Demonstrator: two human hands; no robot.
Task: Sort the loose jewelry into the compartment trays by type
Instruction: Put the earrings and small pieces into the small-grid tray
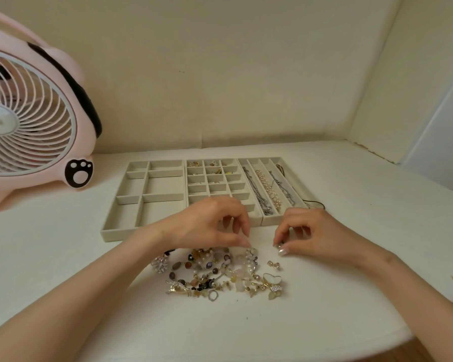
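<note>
Where the white tabletop (324,322) lies nearest, loose jewelry (220,275) sits in a tangled heap of brown and grey stone beads, pale translucent chips and gold-tone brooches. A glossy white heart-shaped piece (271,279) is at its right edge.

Left hand (207,226): at the heap's far edge, thumb and forefinger pinching the end of a pale bead strand (251,253).

Right hand (314,233): just beside the left, pinching a small item (276,244) clear of the heap; too small to identify.

Beyond the hands, three beige, velvety trays stand side by side:
- Left tray (131,231): large rectangular compartments.
- Middle tray (186,178): small square cells, several holding gold pieces.
- Right tray (270,220): long slots with silver chains (256,192) and a pearl strand (268,190).

Far left: pink plastic fan (29,121), white spiral grille, black paw-print foot.
</note>
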